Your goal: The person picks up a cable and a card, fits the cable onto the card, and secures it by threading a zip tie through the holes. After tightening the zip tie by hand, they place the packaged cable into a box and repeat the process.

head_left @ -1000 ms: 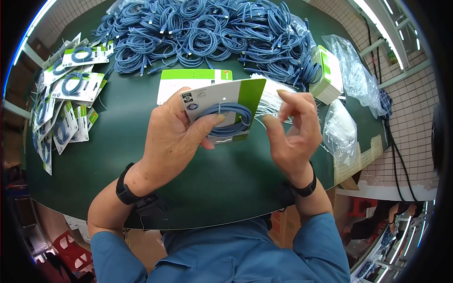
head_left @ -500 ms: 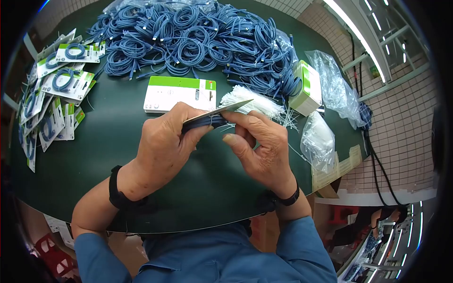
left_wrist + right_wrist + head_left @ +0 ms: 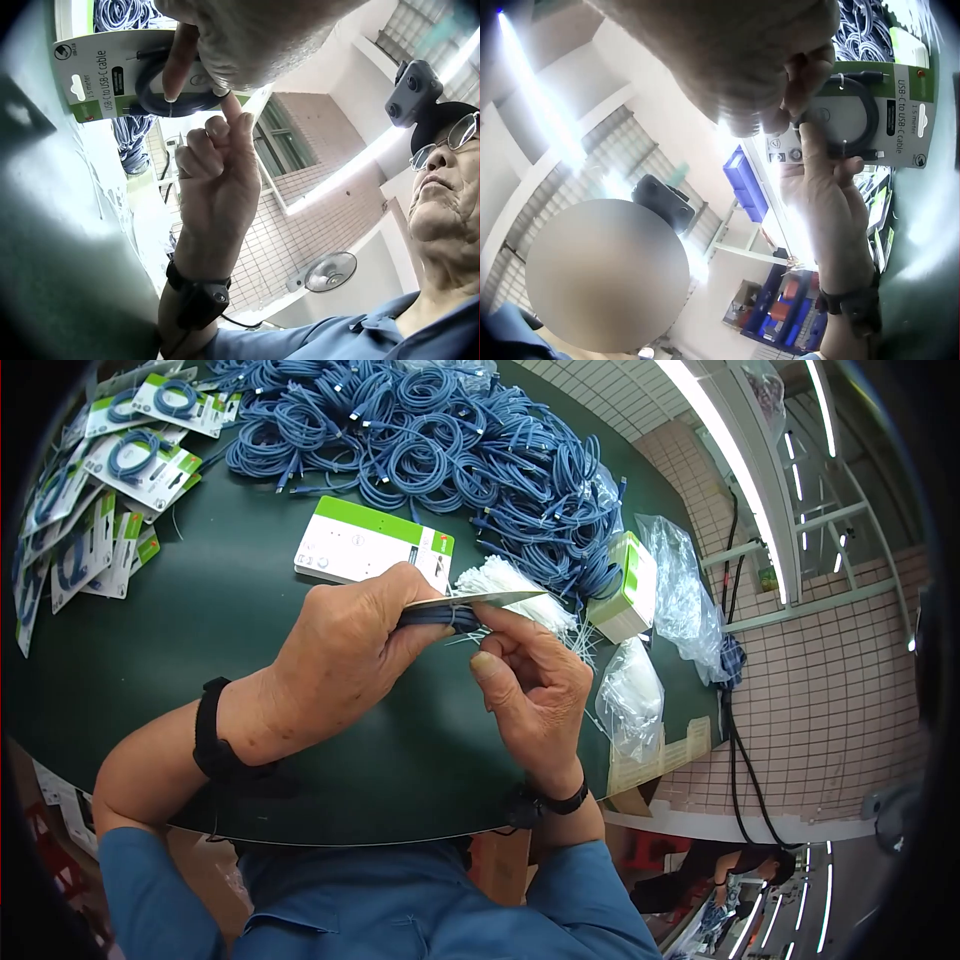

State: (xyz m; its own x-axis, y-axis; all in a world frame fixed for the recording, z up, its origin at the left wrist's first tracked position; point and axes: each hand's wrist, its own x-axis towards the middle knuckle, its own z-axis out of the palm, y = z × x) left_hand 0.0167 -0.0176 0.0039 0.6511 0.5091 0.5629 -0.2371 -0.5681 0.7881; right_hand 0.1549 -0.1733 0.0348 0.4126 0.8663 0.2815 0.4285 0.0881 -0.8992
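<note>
My left hand (image 3: 350, 645) grips a white and green packaging card (image 3: 90, 56) with a coiled blue USB-C cable (image 3: 440, 617) tied to it. The card is turned nearly edge-on in the head view; its printed face shows in both wrist views. White ties go round the coil. My right hand (image 3: 535, 690) is at the card's right end, its index fingertip touching the coil's edge. Its thumb stands apart from the index finger, and the other fingers are bent. Behind the hands lie a stack of cards (image 3: 345, 545) and a heap of white cable ties (image 3: 500, 580).
A big pile of coiled blue cables (image 3: 430, 460) covers the table's far side. Carded cables (image 3: 130, 455) are heaped at the left. On the right stand a block of cards (image 3: 625, 595), a bag of ties (image 3: 632, 695) and clear plastic wrap (image 3: 680, 600).
The card has turned from face-up to nearly edge-on. My right hand has come left, from apart in the air to the coil's edge. The head view has shifted.
</note>
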